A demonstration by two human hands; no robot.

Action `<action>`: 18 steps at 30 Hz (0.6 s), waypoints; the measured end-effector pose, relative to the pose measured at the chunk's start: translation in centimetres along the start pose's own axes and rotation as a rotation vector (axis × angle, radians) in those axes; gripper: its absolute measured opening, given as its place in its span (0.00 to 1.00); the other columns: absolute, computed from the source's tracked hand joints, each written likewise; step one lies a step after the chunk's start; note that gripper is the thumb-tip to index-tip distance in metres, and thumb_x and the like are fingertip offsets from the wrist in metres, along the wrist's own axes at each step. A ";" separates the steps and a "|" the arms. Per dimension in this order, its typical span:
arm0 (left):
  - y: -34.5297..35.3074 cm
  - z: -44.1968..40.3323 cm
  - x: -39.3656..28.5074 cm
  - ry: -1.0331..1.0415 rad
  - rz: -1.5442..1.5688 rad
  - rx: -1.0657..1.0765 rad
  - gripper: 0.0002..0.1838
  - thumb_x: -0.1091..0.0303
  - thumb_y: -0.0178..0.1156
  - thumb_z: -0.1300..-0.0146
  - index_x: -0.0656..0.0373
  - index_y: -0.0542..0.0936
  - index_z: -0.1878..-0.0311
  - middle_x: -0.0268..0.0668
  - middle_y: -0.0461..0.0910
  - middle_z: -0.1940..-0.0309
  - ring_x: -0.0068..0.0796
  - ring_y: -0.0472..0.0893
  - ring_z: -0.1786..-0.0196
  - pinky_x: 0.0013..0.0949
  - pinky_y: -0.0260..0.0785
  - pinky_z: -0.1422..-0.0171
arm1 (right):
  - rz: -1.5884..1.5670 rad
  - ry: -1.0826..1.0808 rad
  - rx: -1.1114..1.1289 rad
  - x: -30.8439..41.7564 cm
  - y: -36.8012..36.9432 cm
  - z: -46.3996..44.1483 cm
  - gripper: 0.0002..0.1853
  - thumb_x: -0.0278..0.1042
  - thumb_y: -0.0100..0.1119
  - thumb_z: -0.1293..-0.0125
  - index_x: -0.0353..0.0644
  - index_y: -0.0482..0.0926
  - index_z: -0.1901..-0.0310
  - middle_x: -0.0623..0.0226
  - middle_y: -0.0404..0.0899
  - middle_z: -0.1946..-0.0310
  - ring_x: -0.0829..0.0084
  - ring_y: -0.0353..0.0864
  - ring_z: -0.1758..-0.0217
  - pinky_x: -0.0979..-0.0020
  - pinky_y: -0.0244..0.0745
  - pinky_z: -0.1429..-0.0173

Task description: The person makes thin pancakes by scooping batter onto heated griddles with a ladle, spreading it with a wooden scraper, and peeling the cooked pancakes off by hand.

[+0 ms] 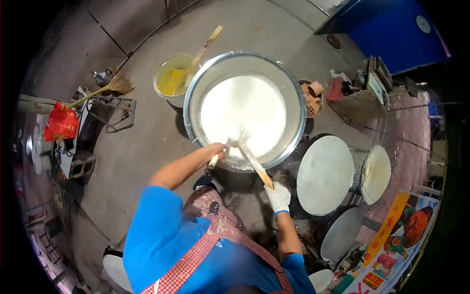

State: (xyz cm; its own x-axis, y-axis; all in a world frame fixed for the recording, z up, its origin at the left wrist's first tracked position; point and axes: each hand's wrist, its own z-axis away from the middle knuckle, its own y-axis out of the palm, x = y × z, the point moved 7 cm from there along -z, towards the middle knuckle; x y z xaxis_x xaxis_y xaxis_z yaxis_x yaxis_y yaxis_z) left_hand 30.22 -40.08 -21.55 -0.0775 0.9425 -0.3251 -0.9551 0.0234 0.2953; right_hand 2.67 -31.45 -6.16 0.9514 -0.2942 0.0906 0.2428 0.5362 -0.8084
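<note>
Right fingers (271, 190) grasp long wooden paddle (251, 157), left fingers (222, 147) pale cylindrical handle (213, 161); round silver metal pot (294, 112) ahead of both.

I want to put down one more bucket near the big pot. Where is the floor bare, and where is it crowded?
Bare floor lies on the left, bordered by the big pot, the bucket and the metal stand. Another free patch is beyond the pot, toward the blue panel. The right side is crowded with bricks and round plates.
</note>
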 end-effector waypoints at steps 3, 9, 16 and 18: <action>3.9 5.5 -1.5 0.030 0.222 0.088 0.07 0.64 0.49 0.34 0.56 0.69 0.64 0.29 0.60 0.88 0.17 0.58 0.90 0.23 0.48 0.92 | -0.141 0.040 -0.162 -0.1 -2.2 5.4 0.21 0.55 0.54 0.44 0.46 0.79 0.61 0.53 0.80 0.69 0.52 0.79 0.64 0.57 0.72 0.58; 12.4 29.8 -10.3 0.293 0.308 0.298 0.05 0.59 0.51 0.33 0.46 0.67 0.62 0.22 0.52 0.86 0.09 0.50 0.87 0.11 0.41 0.91 | -0.478 -0.179 -0.673 -1.9 -9.3 11.8 0.16 0.48 0.60 0.45 0.50 0.80 0.58 0.59 0.80 0.72 0.57 0.79 0.70 0.61 0.73 0.65; 17.5 52.7 -17.4 1.007 -0.319 0.251 0.19 0.57 0.49 0.33 0.39 0.61 0.41 0.21 0.53 0.85 0.10 0.52 0.87 0.17 0.43 0.89 | -0.636 -0.507 -1.290 -1.4 -27.3 19.1 0.13 0.35 0.65 0.47 0.40 0.81 0.60 0.57 0.81 0.71 0.62 0.80 0.72 0.66 0.73 0.65; 17.3 56.0 -18.6 1.152 -0.422 0.123 0.23 0.56 0.51 0.35 0.39 0.59 0.39 0.21 0.54 0.85 0.11 0.53 0.87 0.20 0.46 0.88 | -0.752 -0.596 -1.347 -1.0 -29.1 20.3 0.13 0.32 0.63 0.45 0.37 0.80 0.59 0.54 0.81 0.69 0.61 0.81 0.68 0.67 0.73 0.63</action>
State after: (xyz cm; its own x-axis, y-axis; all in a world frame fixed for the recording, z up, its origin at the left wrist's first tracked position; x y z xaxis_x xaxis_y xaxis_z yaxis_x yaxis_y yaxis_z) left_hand 31.18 -38.57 39.87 -0.0356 0.0110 -0.9993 -0.9380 0.3445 0.0372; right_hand -1.46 -30.68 29.09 0.7156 0.3420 0.6090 0.6274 -0.6980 -0.3452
